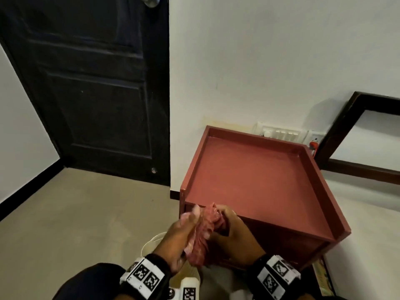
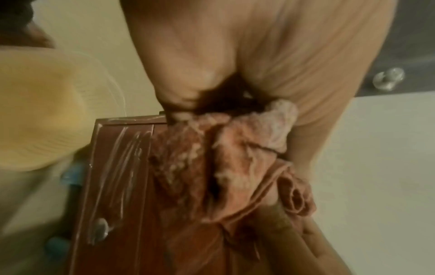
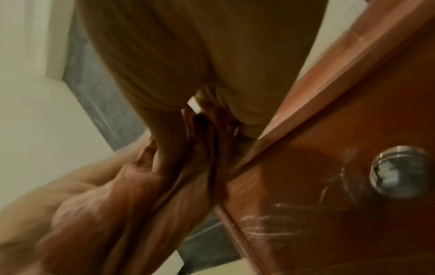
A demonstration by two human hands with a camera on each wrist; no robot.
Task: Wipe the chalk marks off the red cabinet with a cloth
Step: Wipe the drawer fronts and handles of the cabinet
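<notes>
In front of the red cabinet [image 1: 255, 176], both hands squeeze one soft cloth [image 1: 205, 230]; the left hand [image 1: 179, 232] grips its near side, the right hand [image 1: 233, 230] its far side; it looks light and floppy, best held bunched; white chalk marks [image 2: 117, 167] streak the hard, smooth front by a shiny knob [image 3: 400, 172].

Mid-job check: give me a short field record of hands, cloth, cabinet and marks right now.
left hand: grips the cloth
right hand: grips the cloth
cloth: reddish, bunched between both hands, at the cabinet's front top edge
red cabinet: against the wall
chalk marks: white streaks on the front, near the metal knob
</notes>
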